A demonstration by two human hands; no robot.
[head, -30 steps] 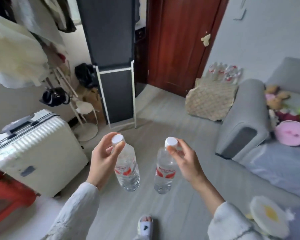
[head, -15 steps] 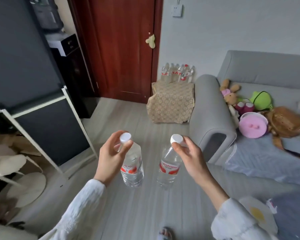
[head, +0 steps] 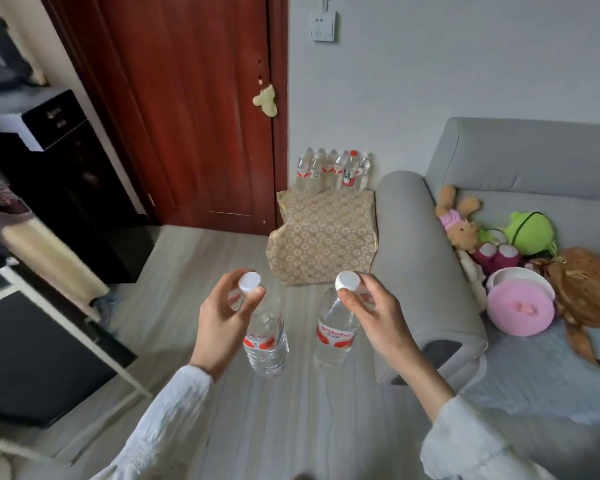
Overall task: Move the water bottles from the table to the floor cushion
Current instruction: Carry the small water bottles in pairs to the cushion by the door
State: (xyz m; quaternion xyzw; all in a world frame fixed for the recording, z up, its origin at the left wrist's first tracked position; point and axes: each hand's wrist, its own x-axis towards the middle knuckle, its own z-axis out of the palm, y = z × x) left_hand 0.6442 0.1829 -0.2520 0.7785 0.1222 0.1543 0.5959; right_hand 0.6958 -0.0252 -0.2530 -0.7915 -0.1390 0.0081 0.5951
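Observation:
My left hand [head: 222,317] pinches the white cap of a clear water bottle [head: 265,337] with a red label, which hangs upright over the floor. My right hand [head: 378,317] pinches the cap of a second such bottle [head: 335,334] the same way. Ahead on the floor lies a tan patterned floor cushion [head: 323,233], between the door and the sofa arm. Several more water bottles [head: 333,169] stand in a row at the cushion's far edge, against the wall.
A grey sofa [head: 426,258] fills the right side, with plush toys [head: 520,268] on its seat. A red-brown door [head: 194,109] stands ahead. A black cabinet [head: 70,188] and a dark framed panel [head: 42,355] line the left. Grey floor [head: 201,251] runs to the cushion.
The view has swung right and moved forward, so the cushion and sofa are nearer and centred. Both hands keep holding their bottles by the caps.

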